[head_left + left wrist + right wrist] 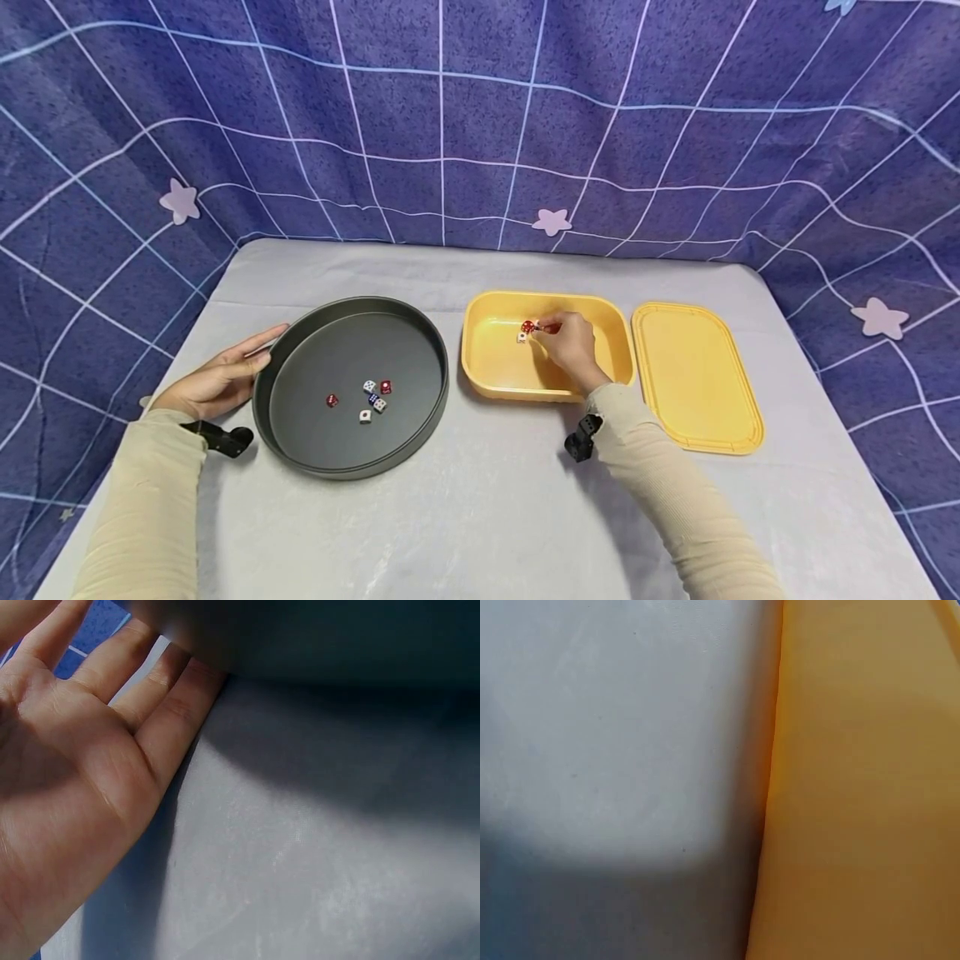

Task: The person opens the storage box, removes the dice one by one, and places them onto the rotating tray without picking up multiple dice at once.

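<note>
A grey cloth-covered table [495, 508] fills the lower half of the head view, backed by a blue curtain with white grid lines and pale stars [450, 125]. At centre left sits a round dark pan [300, 442] holding five dice [369, 397] — red, white and blue ones, clustered near its middle, with one red die a little apart to the left. At centre right stands a yellow tray [487, 367], and just beside it on the right lies its flat yellow lid [697, 375], apart from the tray by a narrow gap.

The left hand [217, 379] lies with straight, relaxed fingers against the pan's outer left wall; the left wrist view shows the fingertips [150, 682] touching the dark rim, palm facing up off the cloth. It holds nothing.

The right hand [572, 343] reaches into the yellow tray, its fingers curled and pinching a red die [528, 327] in the tray's upper left part. A white die [521, 337] rests on the tray floor just below and beside it.

The pips on the dice are too small to read. The right wrist view shows only grey cloth on the left and the tray's yellow wall [855, 787] on the right — no hand, no dice.
</note>
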{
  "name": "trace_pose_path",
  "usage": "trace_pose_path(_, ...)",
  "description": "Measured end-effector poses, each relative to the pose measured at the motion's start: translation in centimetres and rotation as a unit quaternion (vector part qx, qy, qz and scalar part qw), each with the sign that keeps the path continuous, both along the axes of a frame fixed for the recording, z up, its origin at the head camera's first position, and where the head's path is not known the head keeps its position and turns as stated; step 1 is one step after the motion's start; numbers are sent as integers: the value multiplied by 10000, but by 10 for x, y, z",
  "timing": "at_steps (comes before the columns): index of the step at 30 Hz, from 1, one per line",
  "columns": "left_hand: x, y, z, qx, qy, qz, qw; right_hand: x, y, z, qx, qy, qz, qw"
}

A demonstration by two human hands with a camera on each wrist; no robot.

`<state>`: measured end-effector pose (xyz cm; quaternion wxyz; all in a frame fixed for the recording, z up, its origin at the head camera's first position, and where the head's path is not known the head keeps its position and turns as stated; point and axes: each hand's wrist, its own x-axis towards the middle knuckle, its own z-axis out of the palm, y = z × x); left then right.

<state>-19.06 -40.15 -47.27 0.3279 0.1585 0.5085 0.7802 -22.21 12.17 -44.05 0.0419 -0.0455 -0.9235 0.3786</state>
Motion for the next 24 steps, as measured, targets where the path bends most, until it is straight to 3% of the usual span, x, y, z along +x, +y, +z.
trace_pose_path(8,0,0,0,-70,-14,53,10000,-2,0,-5,230,-385,-270,9986)
trace_pose_path(24,0,0,0,43,-66,20,10000,-4,-3,-11,593,-320,-285,9973)
